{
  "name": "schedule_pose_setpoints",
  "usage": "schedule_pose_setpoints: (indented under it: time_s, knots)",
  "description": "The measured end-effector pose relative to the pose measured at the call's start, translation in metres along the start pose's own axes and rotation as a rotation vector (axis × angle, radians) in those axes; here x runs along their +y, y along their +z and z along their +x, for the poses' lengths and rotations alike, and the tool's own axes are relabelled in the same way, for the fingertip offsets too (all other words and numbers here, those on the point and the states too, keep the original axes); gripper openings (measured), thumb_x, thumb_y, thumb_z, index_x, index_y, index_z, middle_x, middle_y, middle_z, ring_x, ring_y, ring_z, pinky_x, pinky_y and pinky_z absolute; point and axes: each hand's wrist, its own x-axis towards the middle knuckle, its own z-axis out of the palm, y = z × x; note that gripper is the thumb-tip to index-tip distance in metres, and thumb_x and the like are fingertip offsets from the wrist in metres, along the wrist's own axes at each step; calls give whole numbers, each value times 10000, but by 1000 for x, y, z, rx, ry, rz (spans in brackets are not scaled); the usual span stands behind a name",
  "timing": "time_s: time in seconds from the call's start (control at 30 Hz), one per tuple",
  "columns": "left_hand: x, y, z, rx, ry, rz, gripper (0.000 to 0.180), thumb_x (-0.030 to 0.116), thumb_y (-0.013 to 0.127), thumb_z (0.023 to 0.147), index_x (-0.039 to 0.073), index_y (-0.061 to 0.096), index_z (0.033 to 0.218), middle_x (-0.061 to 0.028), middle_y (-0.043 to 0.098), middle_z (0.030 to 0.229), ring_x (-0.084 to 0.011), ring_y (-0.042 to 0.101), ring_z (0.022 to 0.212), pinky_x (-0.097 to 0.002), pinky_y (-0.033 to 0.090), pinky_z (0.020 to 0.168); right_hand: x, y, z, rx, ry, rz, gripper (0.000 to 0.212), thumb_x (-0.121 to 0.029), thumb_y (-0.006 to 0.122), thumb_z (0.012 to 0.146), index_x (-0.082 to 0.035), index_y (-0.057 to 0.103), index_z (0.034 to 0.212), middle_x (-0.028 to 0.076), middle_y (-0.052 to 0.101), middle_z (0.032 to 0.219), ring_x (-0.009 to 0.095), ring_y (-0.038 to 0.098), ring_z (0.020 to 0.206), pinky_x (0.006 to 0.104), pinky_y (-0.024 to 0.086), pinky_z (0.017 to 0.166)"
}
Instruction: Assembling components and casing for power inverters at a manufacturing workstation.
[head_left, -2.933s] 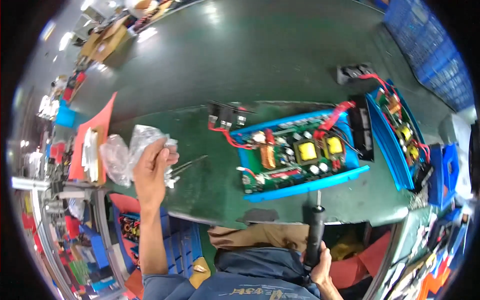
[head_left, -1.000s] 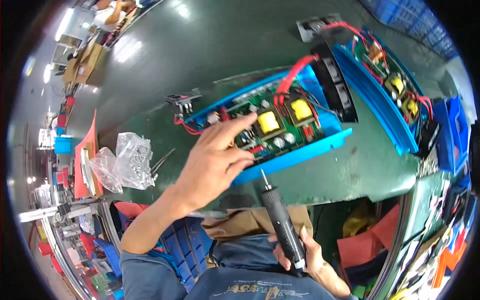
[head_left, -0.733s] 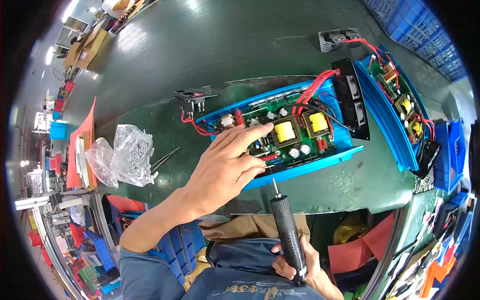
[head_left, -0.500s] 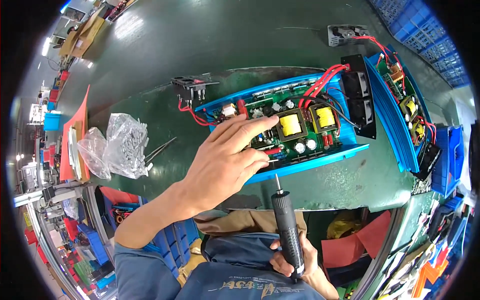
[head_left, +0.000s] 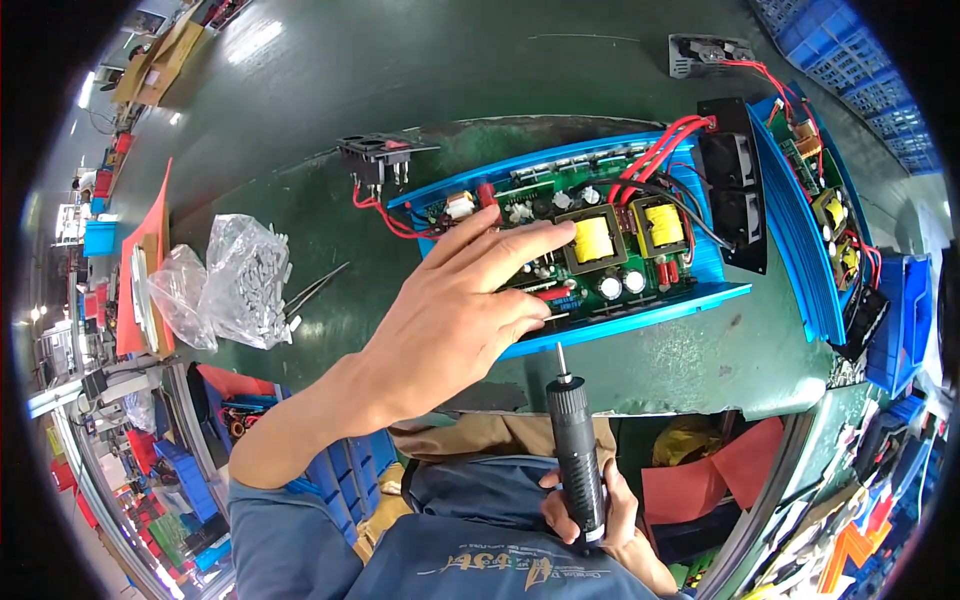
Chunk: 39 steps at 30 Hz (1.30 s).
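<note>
My left hand (head_left: pixel 455 305) lies with fingers spread over a green circuit board (head_left: pixel 545 205) in a blue metal housing (head_left: pixel 640 318). Its index fingertip is at one of two yellow-wound transformers (head_left: pixel 592 240), and the thumb is near the housing's front wall. Below, my right hand (head_left: pixel 610 515) is wrapped round a black electric screwdriver (head_left: pixel 575 450). The bit points up, close to the housing's front wall. Red wires join a black socket panel (head_left: pixel 375 155) to the board's left end. A black fan panel (head_left: pixel 735 185) stands at its right end.
Plastic bags of small pale parts (head_left: pixel 248 280) lie on the green table at left, beside tweezers (head_left: pixel 318 288). A second blue housing (head_left: pixel 800 235) with its own board stands at right. Blue crates (head_left: pixel 850 75) rise behind it. Red-orange sheets (head_left: pixel 150 265) stand at far left.
The view has shifted slightly, and the housing appears a little further right and up. The screwdriver bit is slightly higher in the picture. Both hands keep nearly the same pose.
</note>
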Motion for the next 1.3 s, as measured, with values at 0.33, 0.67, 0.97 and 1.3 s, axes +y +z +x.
schedule_pose_setpoints:
  time_s: [0.33,0.67,0.97,1.3]
  knots:
    - [31,-15,-11,-182,-37,49,378,-38,569,781,-68,689,1138,-216,382,1587,-339,368,1481,-563,170,1248,-10,20,-3,200,19,-271,1022,-832,237,934,63,511,1344,122,595,649,192,482,570,301,369,567]
    - [29,9,-19,-22,-67,168,285,134,770,809,-3,721,1054,-127,479,1533,-265,446,1427,-534,257,1234,-18,20,-3,235,56,-358,1091,-860,243,913,120,477,1332,124,612,672,181,538,601,271,405,589]
    - [28,14,-19,-11,-53,140,282,120,749,830,-15,695,1072,-125,520,1506,-269,442,1443,-533,272,1227,-4,12,-16,287,-19,-466,862,-725,278,1001,14,513,1375,76,629,790,168,570,648,270,448,610]
    - [27,11,-16,45,-2,217,386,106,632,926,-49,635,1279,-117,460,1568,-264,346,1507,-499,215,1256,2,-1,-6,14,81,172,952,-794,265,961,15,538,1382,72,494,521,189,429,444,316,359,525]
